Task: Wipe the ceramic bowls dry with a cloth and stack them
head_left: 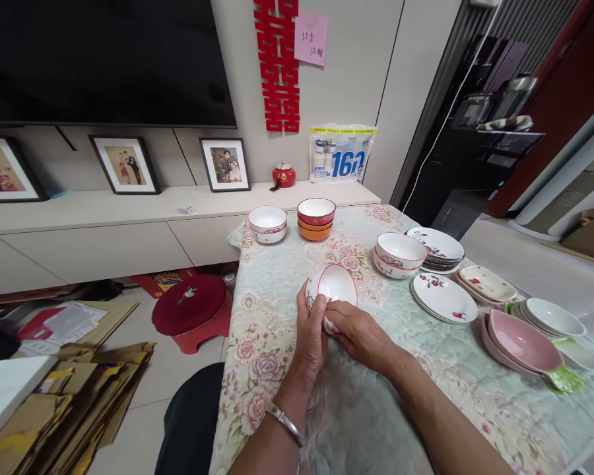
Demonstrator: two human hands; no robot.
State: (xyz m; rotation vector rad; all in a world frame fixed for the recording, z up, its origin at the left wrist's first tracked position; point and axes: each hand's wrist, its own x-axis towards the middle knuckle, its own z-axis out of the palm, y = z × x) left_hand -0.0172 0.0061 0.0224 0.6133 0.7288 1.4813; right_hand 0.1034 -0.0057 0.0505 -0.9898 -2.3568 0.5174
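Observation:
A white bowl with a red rim point(338, 284) is held tilted above the tablecloth, its opening facing up and away. My left hand point(311, 330) grips its left side, thumb near the rim. My right hand point(359, 330) is closed at the bowl's lower edge, against a patterned white piece partly hidden by the fingers; whether this is part of the bowl or another item is unclear. Beyond the hands stand two stacked white bowls point(268, 224) and a stack of red and orange bowls point(315, 221). To the right are larger white bowls point(400, 254).
Flowered plates point(444, 298), dark-patterned plates point(435, 247), square dishes point(487, 284), pink bowls point(523, 343) and small white bowls point(554, 316) line the table's right side. A red stool point(190, 305) and flattened cardboard point(94, 396) lie left of the table. A cabinet point(143, 214) runs behind.

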